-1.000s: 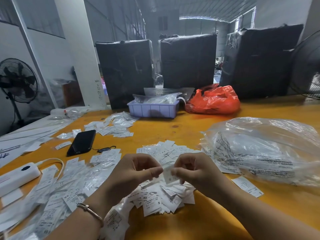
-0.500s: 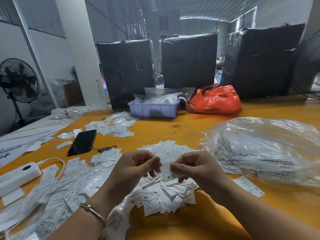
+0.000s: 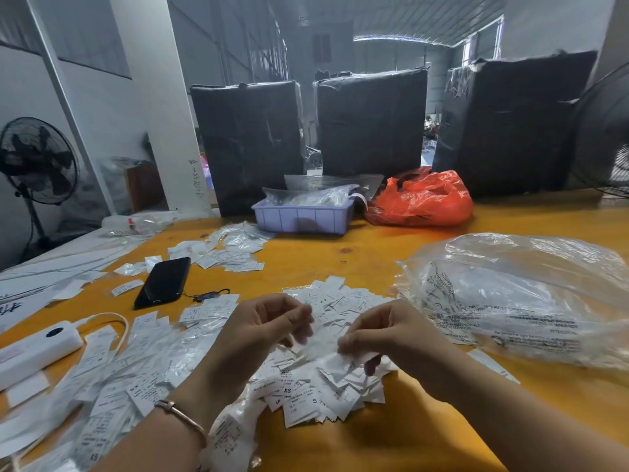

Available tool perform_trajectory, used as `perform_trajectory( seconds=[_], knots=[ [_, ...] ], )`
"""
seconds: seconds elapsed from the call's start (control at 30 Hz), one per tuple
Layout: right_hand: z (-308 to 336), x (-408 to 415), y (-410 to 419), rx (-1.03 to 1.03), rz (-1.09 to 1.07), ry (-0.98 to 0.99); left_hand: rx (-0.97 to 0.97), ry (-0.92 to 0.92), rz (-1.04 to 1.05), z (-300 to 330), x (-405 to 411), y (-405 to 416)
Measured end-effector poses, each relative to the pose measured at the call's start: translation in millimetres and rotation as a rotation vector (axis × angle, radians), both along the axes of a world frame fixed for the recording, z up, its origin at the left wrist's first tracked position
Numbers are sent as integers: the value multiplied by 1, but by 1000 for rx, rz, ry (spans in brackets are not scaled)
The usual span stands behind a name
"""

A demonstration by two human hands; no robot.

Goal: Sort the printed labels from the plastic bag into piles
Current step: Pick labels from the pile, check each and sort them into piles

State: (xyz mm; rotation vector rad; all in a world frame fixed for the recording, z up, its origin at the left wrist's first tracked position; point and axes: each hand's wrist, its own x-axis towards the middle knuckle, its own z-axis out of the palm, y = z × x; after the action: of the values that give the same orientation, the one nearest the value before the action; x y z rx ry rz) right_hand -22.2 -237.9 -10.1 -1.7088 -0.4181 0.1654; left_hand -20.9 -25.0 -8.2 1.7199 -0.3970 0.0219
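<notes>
My right hand (image 3: pixel 391 338) pinches a small white printed label (image 3: pixel 343 361) just above the near pile of labels (image 3: pixel 320 396). My left hand (image 3: pixel 265 328) hovers beside it with fingers curled and thumb against the index finger. Blur hides whether it pinches anything. A second label pile (image 3: pixel 343 299) lies just beyond the hands. A wide spread of labels and clear sleeves (image 3: pixel 136 362) covers the left. Another pile (image 3: pixel 231 252) lies further back. The big clear plastic bag (image 3: pixel 510 301) lies on the right. A small printed bag (image 3: pixel 231 434) sits under my left wrist.
The yellow table (image 3: pixel 374 253) also carries a black phone (image 3: pixel 163 282), a white power bank with cable (image 3: pixel 34 349), a lilac tray (image 3: pixel 303 218) and a red plastic bag (image 3: pixel 422 202). Black wrapped bundles (image 3: pixel 252 144) stand behind. Fans stand far left (image 3: pixel 37 161) and far right (image 3: pixel 609 131).
Both hands pinched one label between them a second ago. Now the right hand has dropped lower with the label, and the left hand's fingers are blurred from moving.
</notes>
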Motion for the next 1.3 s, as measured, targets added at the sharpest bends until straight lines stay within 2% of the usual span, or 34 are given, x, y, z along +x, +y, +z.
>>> perform_trajectory(
  seconds=[0.1, 0.23, 0.37, 0.53, 0.77, 1.0, 1.17, 1.3],
  knots=[
    [-2, -1, 4, 87, -83, -67, -108, 58, -18, 1, 0, 0],
    [-5, -1, 5, 126, -152, -123, -4, -7, -6, 0, -2, -4],
    [-6, -1, 6, 142, -208, -156, -5, -45, -39, 1, -4, -3],
    [-6, -3, 7, 152, -204, -148, 88, -88, -16, -1, -4, -8],
    [-8, -3, 12, 123, -142, -124, 24, -94, 29, -3, -3, -7],
    [-6, -2, 10, 269, -175, 1, -99, -11, 48, -2, 1, -4],
    [-7, -4, 10, 130, -125, -41, -73, -41, 68, -4, 2, -5],
    [-1, 1, -3, 50, -321, -234, 12, -80, 47, -3, 2, -4]
  ],
)
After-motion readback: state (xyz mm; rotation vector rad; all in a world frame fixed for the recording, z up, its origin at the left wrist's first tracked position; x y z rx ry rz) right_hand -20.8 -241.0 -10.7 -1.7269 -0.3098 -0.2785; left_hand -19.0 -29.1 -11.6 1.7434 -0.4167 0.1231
